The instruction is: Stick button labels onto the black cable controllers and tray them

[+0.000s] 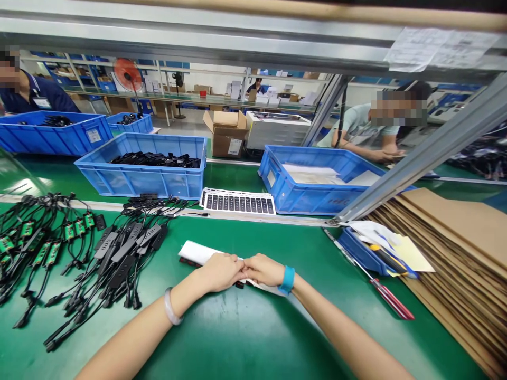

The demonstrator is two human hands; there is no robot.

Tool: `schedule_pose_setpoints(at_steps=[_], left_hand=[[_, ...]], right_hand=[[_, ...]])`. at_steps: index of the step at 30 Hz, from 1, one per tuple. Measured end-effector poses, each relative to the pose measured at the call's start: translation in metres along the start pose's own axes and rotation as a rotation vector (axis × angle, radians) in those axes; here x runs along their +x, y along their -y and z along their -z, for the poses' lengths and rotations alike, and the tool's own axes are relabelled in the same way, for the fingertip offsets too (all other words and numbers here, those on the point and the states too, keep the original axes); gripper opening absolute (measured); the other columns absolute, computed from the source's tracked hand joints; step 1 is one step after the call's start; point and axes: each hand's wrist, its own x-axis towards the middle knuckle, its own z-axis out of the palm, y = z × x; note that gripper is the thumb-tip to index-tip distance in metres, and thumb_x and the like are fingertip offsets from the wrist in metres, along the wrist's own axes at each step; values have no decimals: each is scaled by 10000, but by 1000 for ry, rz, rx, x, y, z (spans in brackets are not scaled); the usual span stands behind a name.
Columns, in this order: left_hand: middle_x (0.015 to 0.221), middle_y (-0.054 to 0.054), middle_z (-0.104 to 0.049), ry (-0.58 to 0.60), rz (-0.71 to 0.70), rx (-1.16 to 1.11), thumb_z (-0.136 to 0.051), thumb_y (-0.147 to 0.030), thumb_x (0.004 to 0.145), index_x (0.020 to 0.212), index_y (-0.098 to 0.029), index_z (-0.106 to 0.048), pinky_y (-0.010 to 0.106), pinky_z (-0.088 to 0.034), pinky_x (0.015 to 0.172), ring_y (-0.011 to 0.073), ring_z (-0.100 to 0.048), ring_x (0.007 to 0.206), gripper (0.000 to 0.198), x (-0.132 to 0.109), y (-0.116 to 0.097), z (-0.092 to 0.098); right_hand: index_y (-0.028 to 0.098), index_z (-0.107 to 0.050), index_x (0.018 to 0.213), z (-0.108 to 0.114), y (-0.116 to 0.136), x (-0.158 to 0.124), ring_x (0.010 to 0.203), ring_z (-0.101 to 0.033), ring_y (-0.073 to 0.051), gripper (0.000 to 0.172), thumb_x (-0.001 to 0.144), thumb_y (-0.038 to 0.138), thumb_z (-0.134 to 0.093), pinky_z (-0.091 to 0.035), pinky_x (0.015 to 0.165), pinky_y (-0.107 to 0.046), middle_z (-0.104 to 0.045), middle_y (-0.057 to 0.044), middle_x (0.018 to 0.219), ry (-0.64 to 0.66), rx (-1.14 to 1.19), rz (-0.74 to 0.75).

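Observation:
My left hand point(222, 272) and my right hand point(263, 270) meet fingertip to fingertip over a white sheet point(196, 252) that lies on the green mat. Both pinch at something small and dark point(240, 285) between them; what it is stays hidden under the fingers. A pale bangle sits on my left wrist and a blue band on my right. To the left lies a pile of black cable units point(119, 258), with green circuit boards on leads point(43, 248) further left.
A sheet of dark labels point(237, 202) lies ahead, between a blue crate of black parts point(142, 171) and a blue crate of white sheets point(317, 177). Flat cardboard point(455, 248), a small blue tray point(362, 253) and a red-handled screwdriver point(390, 298) lie right. Other people work beyond.

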Motion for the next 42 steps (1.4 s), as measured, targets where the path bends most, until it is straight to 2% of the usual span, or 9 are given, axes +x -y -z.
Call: schedule_pose_setpoints(at_steps=[3,9,14,18,22,24,29,37,42], left_hand=[[950,69,-670,17,-34,1,-469,-436,973,986,-203,-661,311,-477,727,242,-651,900,302,5,2,-1],[941,107,-649,8,-2,14,-533,-353,924,923,-161,-672,353,-484,734,272,-625,899,237,4,-6,-7],[973,140,-641,2,17,23,-549,-334,898,946,-139,-655,390,-489,755,306,-607,932,227,1,-16,-5],[961,114,-653,6,13,9,-544,-372,926,930,-151,-659,360,-487,768,280,-623,922,250,0,-14,-2],[991,94,-675,3,-1,-3,-526,-401,946,983,-166,-653,346,-491,819,259,-635,948,271,5,-16,-3],[1006,100,-687,6,14,5,-485,-358,972,998,-160,-646,351,-493,832,259,-643,962,256,9,-19,-5],[1006,137,-703,21,73,47,-506,-260,957,1013,-137,-620,384,-509,786,300,-659,952,177,14,-27,-7],[970,180,-715,51,119,94,-523,-467,936,1062,-125,-605,406,-522,750,335,-677,929,373,23,-37,-6],[977,175,-727,82,144,92,-561,-419,928,1038,-135,-633,382,-522,750,325,-689,937,313,28,-36,-5]], right_hand=[[186,-733,833,0,0,-5,615,-640,-136,182,860,182,-554,-408,612,-202,-708,11,639,19,67,18],[188,-776,743,-9,-3,-14,632,-633,-153,183,773,157,-597,-383,600,-227,-738,-15,679,-85,111,-52],[188,-788,739,-11,-13,-10,667,-652,-155,95,730,236,-706,-400,582,-211,-746,4,684,-66,152,-69],[176,-770,736,-15,-6,-11,682,-655,-177,121,773,206,-659,-382,590,-233,-738,-20,687,-83,72,-115],[134,-733,853,-21,6,-14,825,-679,-251,220,876,159,-516,-390,671,-281,-750,-134,878,-148,-37,-182],[143,-715,917,-20,6,-18,868,-676,-242,254,919,166,-461,-392,693,-273,-744,-135,946,-151,-49,-180],[194,-723,779,-10,-9,-33,718,-651,-167,157,852,197,-584,-366,611,-226,-741,-26,773,-87,-17,-156],[193,-744,774,-12,-28,-37,679,-649,-157,144,816,218,-609,-370,587,-216,-729,-6,710,-105,-17,-168],[170,-718,752,-14,-29,-36,742,-673,-202,228,861,166,-518,-374,625,-248,-744,-77,782,-149,-103,-208]])
